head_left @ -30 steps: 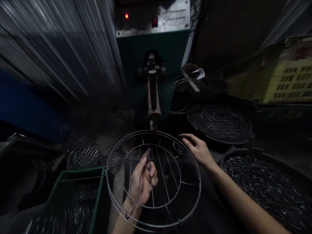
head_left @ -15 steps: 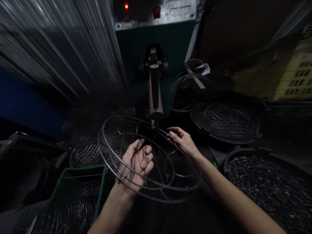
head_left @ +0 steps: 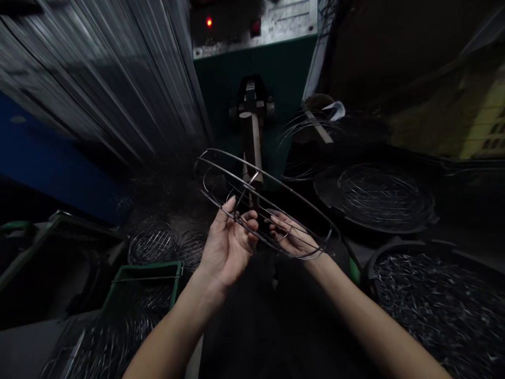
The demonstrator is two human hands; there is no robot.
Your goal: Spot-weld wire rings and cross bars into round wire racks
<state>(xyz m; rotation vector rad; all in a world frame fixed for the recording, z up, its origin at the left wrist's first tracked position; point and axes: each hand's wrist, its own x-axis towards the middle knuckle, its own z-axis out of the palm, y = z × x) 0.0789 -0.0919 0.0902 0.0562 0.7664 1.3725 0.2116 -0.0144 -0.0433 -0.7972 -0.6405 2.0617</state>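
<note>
A round wire frame (head_left: 249, 186), made of metal rings joined by short cross wires, is tilted in front of me. My left hand (head_left: 231, 242) is closed on the near side of its rim, thumb up and fingers curled around the wire. On the right, my right hand (head_left: 294, 237) reaches under the rings, with its fingers pinched on a thin wire of the same frame. Just behind and partly within the rings stands the cylindrical arm (head_left: 252, 139) of a green machine (head_left: 219, 84). The arm's lower tip is partly hidden by the frame and my fingers.
Round wire grids (head_left: 153, 245) lie at left, beside a green crate (head_left: 177, 273) of bent wires. At right are a dark tray (head_left: 428, 218) with wire rings and a tub (head_left: 371, 273) of small metal pieces. A red light (head_left: 209, 21) glows on the panel.
The wire frame has been raised and tipped so that it shows more edge-on, now overlapping the machine arm. My left hand has risen and moved slightly right; the camera view has shifted a little.
</note>
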